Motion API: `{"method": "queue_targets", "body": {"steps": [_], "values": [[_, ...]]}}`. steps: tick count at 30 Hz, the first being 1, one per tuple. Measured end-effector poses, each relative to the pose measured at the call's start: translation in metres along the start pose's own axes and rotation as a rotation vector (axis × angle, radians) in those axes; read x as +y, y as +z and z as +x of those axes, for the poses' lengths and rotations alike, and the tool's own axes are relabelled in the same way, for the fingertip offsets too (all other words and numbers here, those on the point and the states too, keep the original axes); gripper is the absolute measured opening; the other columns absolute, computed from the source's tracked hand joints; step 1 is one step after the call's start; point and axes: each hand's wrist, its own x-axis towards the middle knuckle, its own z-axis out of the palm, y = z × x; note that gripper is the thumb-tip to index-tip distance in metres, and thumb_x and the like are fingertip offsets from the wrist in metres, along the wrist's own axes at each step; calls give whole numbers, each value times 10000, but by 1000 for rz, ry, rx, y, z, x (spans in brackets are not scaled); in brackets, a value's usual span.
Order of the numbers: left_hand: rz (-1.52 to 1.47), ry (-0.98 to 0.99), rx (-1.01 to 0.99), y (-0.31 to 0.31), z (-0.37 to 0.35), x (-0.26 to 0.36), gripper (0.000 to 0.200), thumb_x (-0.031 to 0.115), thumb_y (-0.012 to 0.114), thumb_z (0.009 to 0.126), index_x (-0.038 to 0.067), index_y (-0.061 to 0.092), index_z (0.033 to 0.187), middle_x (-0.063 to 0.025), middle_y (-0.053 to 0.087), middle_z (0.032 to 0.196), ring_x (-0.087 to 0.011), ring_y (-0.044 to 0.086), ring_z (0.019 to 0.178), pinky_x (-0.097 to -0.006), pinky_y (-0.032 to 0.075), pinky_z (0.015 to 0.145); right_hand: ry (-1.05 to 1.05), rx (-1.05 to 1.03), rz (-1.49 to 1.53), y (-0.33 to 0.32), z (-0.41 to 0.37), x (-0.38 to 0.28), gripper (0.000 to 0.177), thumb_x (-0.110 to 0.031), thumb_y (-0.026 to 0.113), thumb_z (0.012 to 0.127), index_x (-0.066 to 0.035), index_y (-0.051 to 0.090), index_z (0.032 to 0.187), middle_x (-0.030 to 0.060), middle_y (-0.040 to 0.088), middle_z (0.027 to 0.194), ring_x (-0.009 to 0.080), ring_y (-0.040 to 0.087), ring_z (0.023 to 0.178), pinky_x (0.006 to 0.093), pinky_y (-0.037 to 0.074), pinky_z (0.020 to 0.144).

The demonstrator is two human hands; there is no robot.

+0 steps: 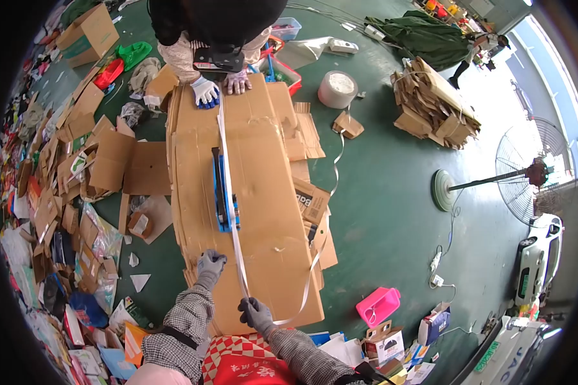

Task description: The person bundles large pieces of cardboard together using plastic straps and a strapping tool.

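Observation:
A tall stack of flattened cardboard (266,247) lies in front of me. My right hand (257,314), in a grey glove, is closed round a white plastic strap (237,250) near the stack's close end. That strap runs lengthwise over the top, and a slack loop of it hangs along the right side. My left hand (210,266), also gloved, is above the left part of the stack with its fingers curled; nothing shows in it. Beside the strap lies a blue and black strapping tool (222,192). At the far end, a co-worker's gloved hands (221,88) rest on the cardboard by the strap.
A strap roll (338,88) stands on the green floor, right of the stack. Further right are a tied cardboard bundle (433,102) and a standing fan (523,173). Loose cartons and scraps (112,160) cover the left. A pink basket (377,306) is at lower right.

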Motion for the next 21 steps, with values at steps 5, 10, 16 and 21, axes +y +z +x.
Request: {"method": "queue_targets", "body": {"steps": [5, 10, 16, 21], "values": [[420, -28, -37, -4, 11, 28, 117, 67, 637, 706, 49, 541, 770, -45, 570, 652, -110, 539, 569, -267, 429, 470, -14, 46, -46, 9, -5, -6, 331, -404, 480, 882, -88, 576, 865, 4, 547, 583, 68, 478, 446, 211, 342, 392], [1037, -39, 21, 5, 35, 23, 326, 292, 666, 621, 92, 650, 878, -109, 658, 847, -269, 634, 822, -381, 502, 669, 67, 74, -95, -1, -8, -6, 356, -419, 472, 877, -86, 599, 865, 11, 592, 601, 85, 531, 469, 241, 405, 448], [1102, -223, -69, -3, 34, 46, 383, 337, 703, 590, 141, 663, 916, -108, 655, 920, -282, 627, 876, -393, 502, 717, 104, 43, -47, 1, -4, 2, 329, -389, 484, 877, -81, 588, 829, 18, 541, 514, 80, 467, 422, 232, 359, 421], [1057, -275, -127, -8, 39, 48, 418, 374, 743, 584, 160, 661, 934, -83, 653, 954, -262, 624, 899, -393, 502, 720, 114, 47, -46, 4, -1, 0, 325, -371, 473, 885, -71, 587, 835, 20, 539, 515, 82, 470, 429, 235, 361, 428]]}}
